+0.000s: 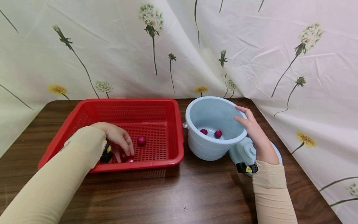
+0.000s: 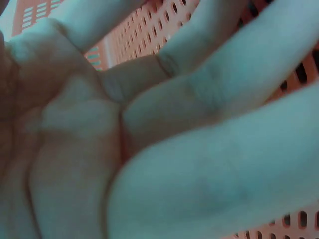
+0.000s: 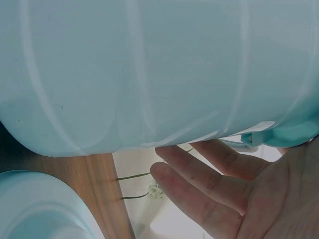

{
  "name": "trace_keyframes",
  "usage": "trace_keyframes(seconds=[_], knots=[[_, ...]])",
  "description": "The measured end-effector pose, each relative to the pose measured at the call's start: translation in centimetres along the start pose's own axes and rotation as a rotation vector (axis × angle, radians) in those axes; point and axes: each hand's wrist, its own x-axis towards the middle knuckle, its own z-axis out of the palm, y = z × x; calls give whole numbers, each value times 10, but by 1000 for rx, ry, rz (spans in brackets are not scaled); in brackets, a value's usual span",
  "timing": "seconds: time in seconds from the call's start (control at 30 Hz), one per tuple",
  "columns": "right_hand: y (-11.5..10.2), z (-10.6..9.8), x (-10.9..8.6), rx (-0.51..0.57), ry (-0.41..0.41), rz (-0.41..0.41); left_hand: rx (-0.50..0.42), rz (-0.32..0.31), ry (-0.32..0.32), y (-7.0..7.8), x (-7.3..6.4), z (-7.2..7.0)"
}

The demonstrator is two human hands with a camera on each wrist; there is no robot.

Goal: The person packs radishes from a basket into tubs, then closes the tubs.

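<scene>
My left hand (image 1: 118, 140) reaches down inside a red plastic basket (image 1: 181, 137), thumb and fingertips around a small shiny dark-pink ball (image 1: 130, 161) near the front wall. Fingers cover most of that ball. In the left wrist view the palm and long fingers (image 2: 214, 169) fill the picture above the perforated floor. Another dark-pink ball (image 1: 141, 141) lies to the right of this hand. My right hand (image 1: 251, 127) holds the right rim of a light-blue bucket (image 1: 205, 149), thumb over the inside and fingers along the outside. Two dark-pink balls (image 1: 218, 134) sit on the bucket's bottom.
A light-blue lid (image 1: 275, 152) lies on the brown wooden table (image 1: 190, 193), partly under the bucket's right side and my right wrist. The basket stands close to the bucket's left. A white flower-patterned cloth (image 1: 120, 46) hangs behind and at the right edge.
</scene>
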Motion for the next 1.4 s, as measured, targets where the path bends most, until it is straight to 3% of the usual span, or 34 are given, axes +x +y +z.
trace_keyframes(seconds=[0.1,0.3,0.77,1.2,1.4], knots=[[0,0,0,0,-1,-1,-2,-3,-18,4,2,1],[0,0,-1,0,-1,-3,-53,-23,13,14,3,6],[-1,0,0,-2,-5,-8,-65,33,5,26,4,7],[0,0,0,-7,-5,-8,-30,61,45,51,-10,1],[0,0,0,-6,-5,-10,2,126,89,68,-18,2]])
